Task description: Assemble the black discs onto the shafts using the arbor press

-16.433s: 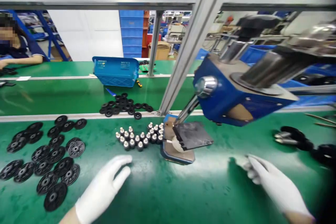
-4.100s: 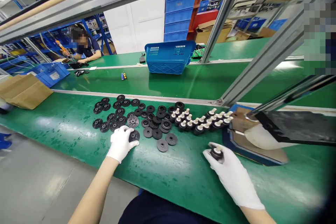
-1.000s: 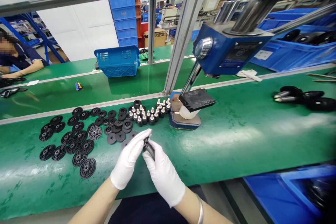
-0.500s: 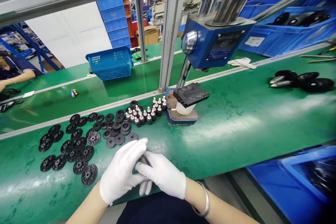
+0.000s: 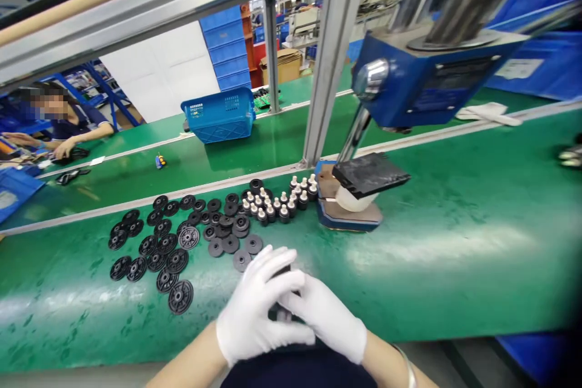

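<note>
My left hand, in a white glove, is curled around a dark part that is mostly hidden between the palms. From the right, my right hand, also gloved, closes on the same part, its fingers tucked behind the left ones. Ahead of the hands lie flat black discs. Ribbed black wheels are spread over the green table to the left. A cluster of black pieces with white tips stands upright beside the press base.
A blue press with a black plate over its base stands right of centre. Behind are a metal post, a blue basket and white gloves. A person sits at the far left.
The view has swung left, so the table things appear further right. The fingers of my left hand have shifted over the dark part, and another flat disc now shows beyond them.
</note>
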### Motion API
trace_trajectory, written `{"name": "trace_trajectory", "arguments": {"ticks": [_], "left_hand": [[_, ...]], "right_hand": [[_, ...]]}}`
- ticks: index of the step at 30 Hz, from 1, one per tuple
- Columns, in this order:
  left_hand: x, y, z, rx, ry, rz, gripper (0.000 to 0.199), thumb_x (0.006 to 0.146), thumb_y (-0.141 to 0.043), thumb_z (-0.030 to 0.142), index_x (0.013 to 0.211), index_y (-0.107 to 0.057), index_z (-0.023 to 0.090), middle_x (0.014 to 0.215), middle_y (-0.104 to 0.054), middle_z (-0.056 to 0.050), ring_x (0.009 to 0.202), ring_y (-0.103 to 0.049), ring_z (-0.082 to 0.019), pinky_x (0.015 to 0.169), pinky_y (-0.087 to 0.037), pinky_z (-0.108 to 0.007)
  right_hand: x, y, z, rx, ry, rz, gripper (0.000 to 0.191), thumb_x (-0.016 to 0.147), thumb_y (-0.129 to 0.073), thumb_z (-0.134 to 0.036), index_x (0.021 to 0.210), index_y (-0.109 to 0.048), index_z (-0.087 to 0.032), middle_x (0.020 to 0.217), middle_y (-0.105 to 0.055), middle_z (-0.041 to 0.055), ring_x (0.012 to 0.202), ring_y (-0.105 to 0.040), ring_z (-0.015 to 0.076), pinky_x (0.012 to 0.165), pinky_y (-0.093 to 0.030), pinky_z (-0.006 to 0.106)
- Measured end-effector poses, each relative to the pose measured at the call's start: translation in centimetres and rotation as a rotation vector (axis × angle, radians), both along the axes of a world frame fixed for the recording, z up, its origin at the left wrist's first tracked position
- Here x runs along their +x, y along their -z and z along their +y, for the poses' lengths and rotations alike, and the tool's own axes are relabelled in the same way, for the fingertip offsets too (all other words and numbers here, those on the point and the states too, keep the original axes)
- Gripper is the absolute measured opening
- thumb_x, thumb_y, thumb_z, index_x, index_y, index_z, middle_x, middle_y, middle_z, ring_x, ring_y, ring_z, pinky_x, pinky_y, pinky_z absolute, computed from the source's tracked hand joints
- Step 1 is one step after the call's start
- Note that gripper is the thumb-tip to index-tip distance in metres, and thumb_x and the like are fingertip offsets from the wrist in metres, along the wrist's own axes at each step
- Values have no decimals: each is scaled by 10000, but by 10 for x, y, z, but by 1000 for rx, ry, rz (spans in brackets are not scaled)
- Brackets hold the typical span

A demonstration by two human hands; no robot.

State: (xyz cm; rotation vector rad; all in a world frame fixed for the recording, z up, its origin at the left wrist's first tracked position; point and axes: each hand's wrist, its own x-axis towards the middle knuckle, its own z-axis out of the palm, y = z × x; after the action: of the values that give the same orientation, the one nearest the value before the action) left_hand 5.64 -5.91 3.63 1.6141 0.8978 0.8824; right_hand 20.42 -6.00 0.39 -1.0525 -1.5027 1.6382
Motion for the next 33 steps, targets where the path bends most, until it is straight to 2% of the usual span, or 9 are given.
{"name": "trace_trajectory", "arguments": {"ticks": [3, 5, 9, 11, 16, 22, 27, 29, 33], "left_hand": [[7, 24, -12, -41, -243, -57, 271, 767, -717, 190, 1014, -737, 300, 1426, -482, -46, 1343, -387, -304, 1174, -166, -476], [-2, 38, -10, -91, -376, -120, 340, 789, -696, 188, 1110, -692, 301, 1466, -431, -31, 1362, -365, -277, 1165, -220, -429], [-51, 53, 13, -87, -773, -178, 535, 780, -667, 152, 1283, -547, 290, 1440, -449, -35, 1372, -351, -246, 1154, -241, -389], [-73, 55, 24, -6, -849, -21, 512, 808, -619, 169, 1298, -528, 284, 1396, -480, -43, 1315, -418, -242, 1144, -251, -403], [-67, 66, 22, 140, -604, 444, 409, 769, -701, 358, 1166, -641, 281, 1200, -577, -85, 1179, -473, -321, 1100, -268, -473], [-49, 85, 18, 176, -616, 603, 375, 771, -679, 458, 1099, -664, 278, 1033, -579, -92, 999, -539, -312, 978, -376, -433], [-57, 89, 10, 368, -436, 947, 525, 783, -643, 528, 1211, -586, 229, 1127, -555, -113, 1000, -531, -323, 868, -440, -453], [-58, 89, 6, 357, -402, 950, 490, 814, -624, 487, 1222, -576, 222, 1109, -563, -112, 995, -531, -319, 857, -442, -465], [-55, 86, 5, 198, -416, 703, 365, 765, -692, 361, 1096, -624, 221, 1028, -577, -83, 968, -552, -291, 888, -435, -467]], "right_hand": [[-1, 21, -5, -85, -37, 96, 281, 859, -563, -478, 892, -590, -200, 722, -651, 15, 618, -620, 182, 572, -504, 288], [3, 32, -8, -160, -10, 153, 315, 851, -575, -499, 881, -578, -185, 702, -646, 12, 604, -621, 183, 595, -504, 303], [20, 31, -3, -88, 92, 178, 336, 870, -566, -489, 897, -622, -159, 784, -692, 57, 722, -651, 209, 800, -485, 372], [26, 24, 2, -57, 100, 143, 336, 875, -564, -480, 894, -633, -152, 769, -697, 62, 738, -648, 215, 826, -467, 381], [18, 18, 6, -121, 52, 84, 331, 877, -551, -484, 841, -606, -160, 684, -674, 31, 687, -638, 198, 737, -492, 334], [13, 28, 3, -178, 76, 89, 275, 861, -569, -445, 839, -573, -171, 671, -650, 1, 622, -626, 170, 667, -494, 297], [16, 35, 3, -193, 104, 70, 266, 856, -581, -434, 848, -569, -168, 660, -639, -5, 600, -608, 160, 644, -494, 281], [15, 36, 3, -202, 112, 57, 267, 855, -586, -435, 858, -563, -170, 670, -637, -6, 602, -606, 159, 643, -494, 277], [13, 39, 2, -188, 95, 18, 252, 870, -573, -426, 867, -551, -175, 684, -632, -8, 618, -609, 157, 652, -486, 270]]}}
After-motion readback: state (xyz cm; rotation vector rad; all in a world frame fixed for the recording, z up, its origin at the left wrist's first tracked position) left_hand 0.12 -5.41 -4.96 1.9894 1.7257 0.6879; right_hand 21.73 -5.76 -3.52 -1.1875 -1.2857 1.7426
